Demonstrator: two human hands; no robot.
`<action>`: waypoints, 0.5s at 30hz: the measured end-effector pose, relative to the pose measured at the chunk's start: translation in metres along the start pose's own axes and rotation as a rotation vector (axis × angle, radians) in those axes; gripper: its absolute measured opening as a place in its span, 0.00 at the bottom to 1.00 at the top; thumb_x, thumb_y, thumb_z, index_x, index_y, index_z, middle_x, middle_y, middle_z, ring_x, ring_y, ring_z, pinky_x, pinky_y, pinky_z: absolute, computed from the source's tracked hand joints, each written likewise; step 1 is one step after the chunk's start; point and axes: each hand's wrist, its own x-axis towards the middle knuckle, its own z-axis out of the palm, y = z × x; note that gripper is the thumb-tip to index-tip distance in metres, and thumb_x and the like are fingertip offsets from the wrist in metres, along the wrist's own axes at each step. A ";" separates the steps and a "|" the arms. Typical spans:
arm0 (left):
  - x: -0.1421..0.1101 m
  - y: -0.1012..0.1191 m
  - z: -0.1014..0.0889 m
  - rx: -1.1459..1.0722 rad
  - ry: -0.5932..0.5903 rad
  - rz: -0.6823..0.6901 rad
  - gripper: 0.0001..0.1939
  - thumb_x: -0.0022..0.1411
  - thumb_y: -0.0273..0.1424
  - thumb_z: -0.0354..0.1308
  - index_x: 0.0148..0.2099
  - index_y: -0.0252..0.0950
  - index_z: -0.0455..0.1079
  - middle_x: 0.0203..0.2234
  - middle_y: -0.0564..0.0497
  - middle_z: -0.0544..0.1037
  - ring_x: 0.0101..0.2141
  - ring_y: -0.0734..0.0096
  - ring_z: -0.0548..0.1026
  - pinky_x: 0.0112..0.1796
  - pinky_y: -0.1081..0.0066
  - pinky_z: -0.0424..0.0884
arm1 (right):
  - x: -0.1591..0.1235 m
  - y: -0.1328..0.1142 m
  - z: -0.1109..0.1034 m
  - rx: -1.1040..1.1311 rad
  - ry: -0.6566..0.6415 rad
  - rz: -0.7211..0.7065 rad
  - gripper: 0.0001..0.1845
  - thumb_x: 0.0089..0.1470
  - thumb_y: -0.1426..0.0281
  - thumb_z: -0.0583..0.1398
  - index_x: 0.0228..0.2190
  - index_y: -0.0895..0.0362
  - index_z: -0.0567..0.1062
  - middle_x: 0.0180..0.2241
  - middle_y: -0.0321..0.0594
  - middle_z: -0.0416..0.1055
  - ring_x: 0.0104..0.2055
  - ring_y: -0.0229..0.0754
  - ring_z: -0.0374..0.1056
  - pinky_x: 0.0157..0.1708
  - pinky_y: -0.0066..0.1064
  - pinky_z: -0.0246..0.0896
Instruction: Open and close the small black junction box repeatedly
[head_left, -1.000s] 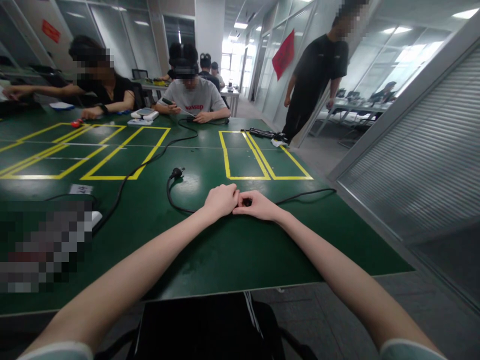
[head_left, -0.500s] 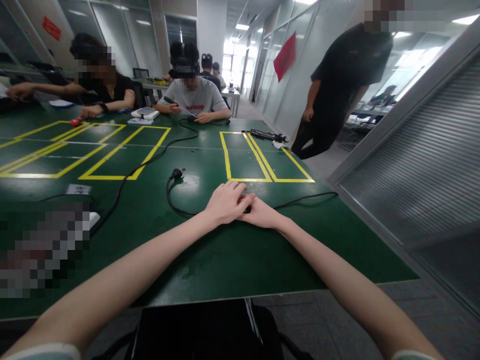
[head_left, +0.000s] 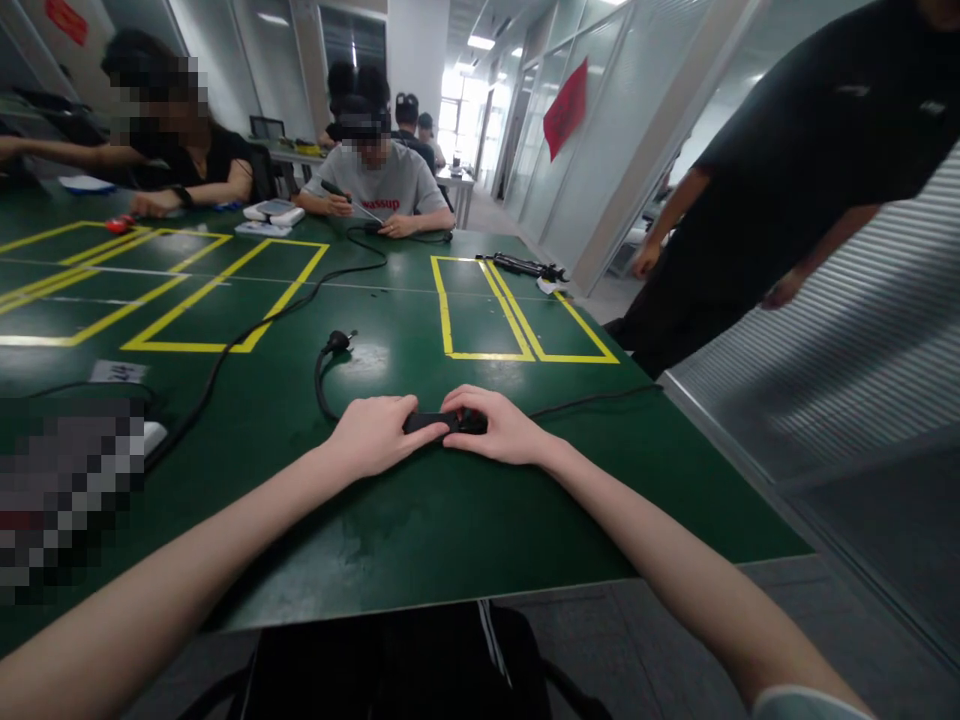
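My left hand (head_left: 375, 435) is closed around a black extension socket (head_left: 431, 423), a long narrow block lying level over the green table. From behind this hand a black cord curves up to a three-pin plug (head_left: 341, 342) that lies loose on the table. My right hand (head_left: 499, 428) is curled round a black plug (head_left: 474, 421) at the socket's right end; its cord (head_left: 600, 398) runs off toward the table's right edge. Fingers partly cover where plug and socket meet, so I cannot tell if the plug is inserted.
Yellow tape rectangles (head_left: 487, 356) mark the green table (head_left: 360, 560). A folded black stand (head_left: 525, 267) lies at the far right. A long black cable (head_left: 217, 370) crosses the left, near a blurred box (head_left: 67, 480). Co-workers sit opposite; a person in black (head_left: 787, 180) stands at the right.
My hands, which overlapped before, have drawn apart sideways, uncovering the black socket between them. The standing person has come closer on the right.
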 end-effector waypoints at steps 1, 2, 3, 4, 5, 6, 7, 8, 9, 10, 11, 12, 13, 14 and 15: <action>0.000 -0.003 -0.003 -0.010 -0.027 -0.007 0.29 0.69 0.58 0.48 0.35 0.38 0.71 0.29 0.47 0.81 0.31 0.56 0.79 0.28 0.69 0.63 | 0.000 -0.003 0.000 -0.004 -0.017 0.028 0.15 0.55 0.63 0.69 0.42 0.56 0.77 0.41 0.42 0.75 0.40 0.44 0.70 0.41 0.36 0.66; 0.000 -0.004 -0.005 -0.022 -0.067 0.004 0.30 0.68 0.59 0.48 0.33 0.38 0.71 0.29 0.47 0.81 0.30 0.57 0.79 0.27 0.69 0.61 | -0.001 -0.005 0.000 -0.004 -0.033 0.059 0.16 0.55 0.63 0.69 0.42 0.56 0.77 0.39 0.41 0.76 0.38 0.43 0.70 0.39 0.35 0.65; 0.001 -0.005 -0.007 -0.029 -0.100 0.019 0.30 0.68 0.60 0.48 0.32 0.39 0.71 0.28 0.48 0.81 0.29 0.58 0.78 0.27 0.70 0.59 | -0.001 -0.007 0.000 0.000 -0.045 0.088 0.16 0.54 0.63 0.69 0.42 0.56 0.77 0.38 0.40 0.76 0.37 0.43 0.70 0.38 0.34 0.64; 0.001 -0.005 -0.008 -0.032 -0.122 0.046 0.31 0.68 0.60 0.47 0.31 0.39 0.71 0.27 0.48 0.81 0.28 0.58 0.78 0.26 0.70 0.58 | -0.002 -0.009 -0.001 0.013 -0.050 0.109 0.16 0.54 0.63 0.70 0.42 0.56 0.77 0.37 0.39 0.75 0.36 0.42 0.69 0.37 0.33 0.64; 0.001 -0.005 -0.008 -0.033 -0.130 0.074 0.31 0.68 0.59 0.47 0.30 0.39 0.71 0.26 0.49 0.80 0.28 0.59 0.77 0.26 0.70 0.57 | -0.003 -0.010 -0.001 0.034 -0.050 0.121 0.16 0.53 0.63 0.70 0.41 0.56 0.77 0.36 0.39 0.75 0.36 0.42 0.69 0.37 0.33 0.64; 0.001 -0.005 -0.008 -0.031 -0.128 0.106 0.30 0.68 0.59 0.48 0.30 0.39 0.71 0.26 0.49 0.80 0.28 0.60 0.77 0.26 0.70 0.57 | -0.004 -0.012 0.000 0.061 -0.045 0.123 0.16 0.52 0.64 0.70 0.41 0.56 0.76 0.36 0.38 0.75 0.36 0.42 0.69 0.37 0.33 0.64; 0.001 -0.004 -0.008 -0.026 -0.114 0.142 0.30 0.68 0.58 0.49 0.30 0.39 0.71 0.25 0.49 0.79 0.27 0.61 0.77 0.27 0.70 0.57 | -0.004 -0.013 0.000 0.086 -0.039 0.118 0.15 0.51 0.65 0.70 0.40 0.56 0.76 0.36 0.38 0.75 0.36 0.42 0.69 0.38 0.33 0.65; 0.000 -0.004 -0.006 -0.019 -0.090 0.179 0.29 0.68 0.57 0.50 0.30 0.38 0.71 0.25 0.49 0.79 0.28 0.61 0.77 0.27 0.70 0.57 | -0.005 -0.013 0.000 0.105 -0.031 0.109 0.15 0.50 0.66 0.70 0.39 0.56 0.75 0.36 0.37 0.74 0.37 0.42 0.69 0.39 0.34 0.65; -0.001 -0.005 -0.005 -0.012 -0.061 0.217 0.28 0.67 0.57 0.52 0.30 0.38 0.71 0.25 0.49 0.78 0.28 0.62 0.77 0.27 0.70 0.58 | -0.006 -0.014 0.001 0.112 -0.022 0.095 0.15 0.49 0.67 0.71 0.38 0.55 0.75 0.36 0.37 0.74 0.37 0.42 0.69 0.40 0.34 0.66; -0.001 -0.005 -0.003 -0.005 -0.030 0.253 0.28 0.67 0.57 0.53 0.30 0.38 0.71 0.25 0.49 0.78 0.28 0.62 0.76 0.28 0.70 0.59 | -0.006 -0.014 0.002 0.110 -0.013 0.080 0.14 0.49 0.67 0.71 0.37 0.55 0.75 0.36 0.37 0.74 0.38 0.43 0.69 0.41 0.35 0.67; -0.001 -0.006 -0.002 -0.001 0.000 0.285 0.27 0.67 0.56 0.54 0.30 0.37 0.70 0.24 0.49 0.77 0.28 0.63 0.76 0.28 0.70 0.60 | -0.006 -0.014 0.003 0.098 -0.003 0.063 0.14 0.49 0.68 0.71 0.37 0.55 0.74 0.36 0.37 0.74 0.39 0.43 0.70 0.41 0.35 0.67; -0.001 -0.008 0.000 0.002 0.026 0.310 0.27 0.67 0.56 0.54 0.30 0.37 0.70 0.24 0.49 0.77 0.29 0.63 0.76 0.29 0.70 0.61 | -0.006 -0.014 0.004 0.081 0.006 0.046 0.14 0.49 0.68 0.70 0.38 0.55 0.75 0.37 0.38 0.75 0.39 0.44 0.70 0.42 0.36 0.67; -0.001 -0.009 0.001 0.005 0.051 0.328 0.27 0.67 0.56 0.54 0.30 0.37 0.70 0.24 0.49 0.76 0.29 0.64 0.76 0.29 0.70 0.61 | -0.006 -0.014 0.004 0.060 0.012 0.032 0.15 0.50 0.67 0.70 0.40 0.55 0.75 0.38 0.39 0.76 0.40 0.44 0.71 0.43 0.36 0.68; 0.000 -0.011 0.002 0.009 0.071 0.339 0.27 0.67 0.56 0.54 0.30 0.37 0.70 0.24 0.49 0.76 0.29 0.64 0.76 0.30 0.70 0.62 | -0.006 -0.013 0.005 0.036 0.014 0.020 0.18 0.51 0.67 0.69 0.44 0.55 0.75 0.40 0.40 0.77 0.41 0.45 0.72 0.44 0.37 0.68; 0.001 -0.012 0.003 0.014 0.087 0.346 0.27 0.67 0.55 0.54 0.30 0.37 0.71 0.25 0.49 0.76 0.30 0.64 0.76 0.30 0.70 0.62 | -0.006 -0.013 0.005 0.006 0.011 0.012 0.20 0.53 0.67 0.69 0.47 0.54 0.75 0.41 0.42 0.78 0.42 0.46 0.73 0.45 0.38 0.68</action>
